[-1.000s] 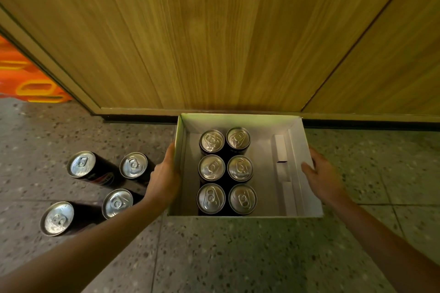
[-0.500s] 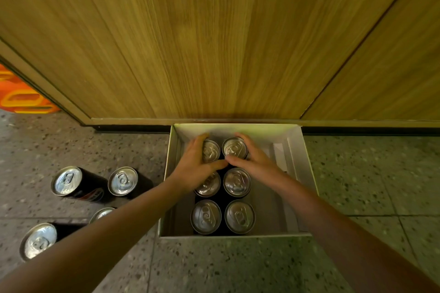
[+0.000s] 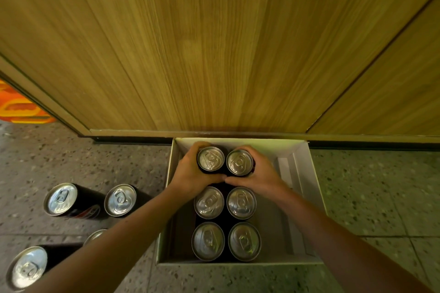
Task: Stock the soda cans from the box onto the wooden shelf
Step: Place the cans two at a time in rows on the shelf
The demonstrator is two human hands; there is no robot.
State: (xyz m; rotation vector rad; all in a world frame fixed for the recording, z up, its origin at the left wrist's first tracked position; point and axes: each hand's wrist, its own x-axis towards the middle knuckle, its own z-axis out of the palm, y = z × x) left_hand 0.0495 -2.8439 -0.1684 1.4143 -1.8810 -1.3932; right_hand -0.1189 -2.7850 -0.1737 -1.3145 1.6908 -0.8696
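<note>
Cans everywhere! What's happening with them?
A person is reaching into the box with both hands. The left hand grips the back-left can, and the right hand grips the back-right can. Four more cans stand in the box, and four floor cans stand to its left.

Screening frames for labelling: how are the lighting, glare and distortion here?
Head view: dim, warm light, faint sheen on the wooden panel; soft glare on the lids of the cans in the box; wide-angle stretch makes the floor cans at left lean outward.
</note>
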